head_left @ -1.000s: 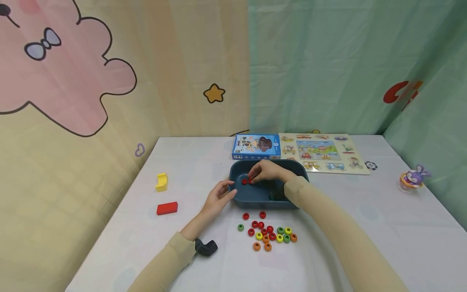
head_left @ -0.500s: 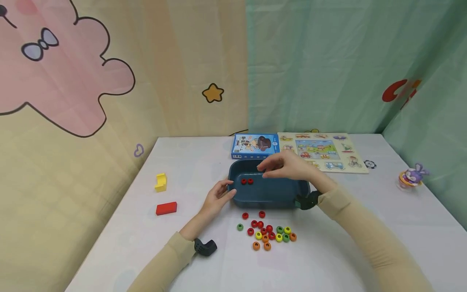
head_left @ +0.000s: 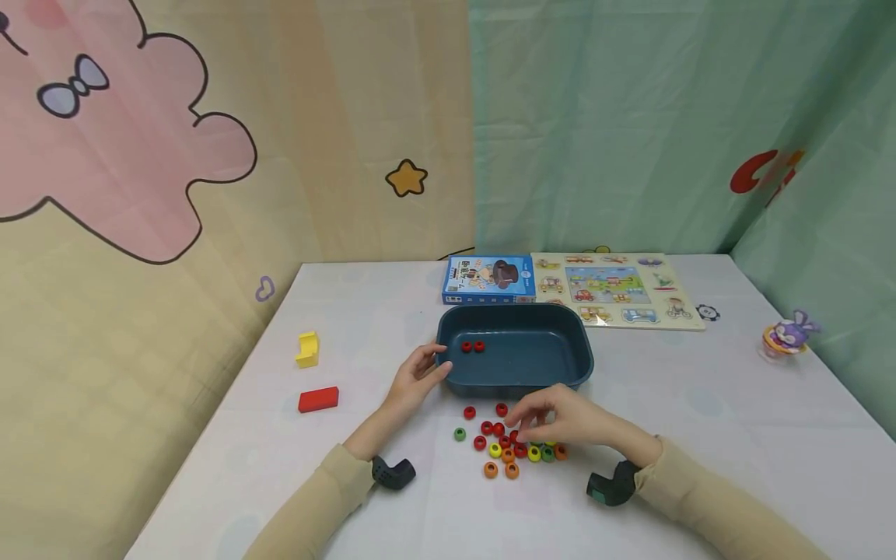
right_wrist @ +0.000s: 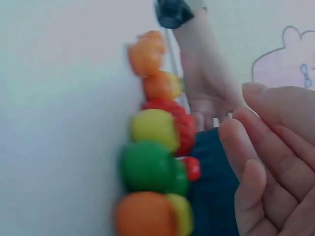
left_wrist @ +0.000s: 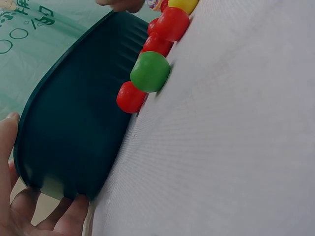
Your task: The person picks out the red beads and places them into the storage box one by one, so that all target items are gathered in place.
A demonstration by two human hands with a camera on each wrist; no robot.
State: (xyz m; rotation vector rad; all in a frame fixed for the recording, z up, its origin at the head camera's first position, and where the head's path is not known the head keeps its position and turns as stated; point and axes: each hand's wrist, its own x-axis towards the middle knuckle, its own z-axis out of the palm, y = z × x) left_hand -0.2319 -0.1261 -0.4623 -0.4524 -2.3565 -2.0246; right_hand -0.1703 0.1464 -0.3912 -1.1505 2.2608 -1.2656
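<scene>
The left hand (head_left: 418, 377) rests at the left end of the tray (head_left: 525, 354), its fingers lightly bent against the rim. The right hand (head_left: 560, 418) is over the loose beads (head_left: 505, 442), fingers gently curved, a narrow gap between thumb and fingertips and nothing between them; whether they touch a bead I cannot tell. A second ago the right hand was inside the tray, at the red beads (head_left: 472, 347); half a second ago it was above the tray, and now it is on the near side. The left hand has kept its place, and the two red beads lie side by side near it, as before.

The loose beads, red, green, yellow and orange, lie under and to the left of the right hand, which covers some of them. Just beyond that hand, the tray's near wall rises between it and the red beads. Past the tray are a blue box (head_left: 488, 280) and a puzzle board (head_left: 609, 288).

Left of the left hand, white tabletop (head_left: 371, 327) runs to a yellow block (head_left: 308, 350) and a red block (head_left: 318, 400) near the edge. Right of the right hand, it stretches to a purple toy (head_left: 791, 334) by the curtain (head_left: 833, 257).
</scene>
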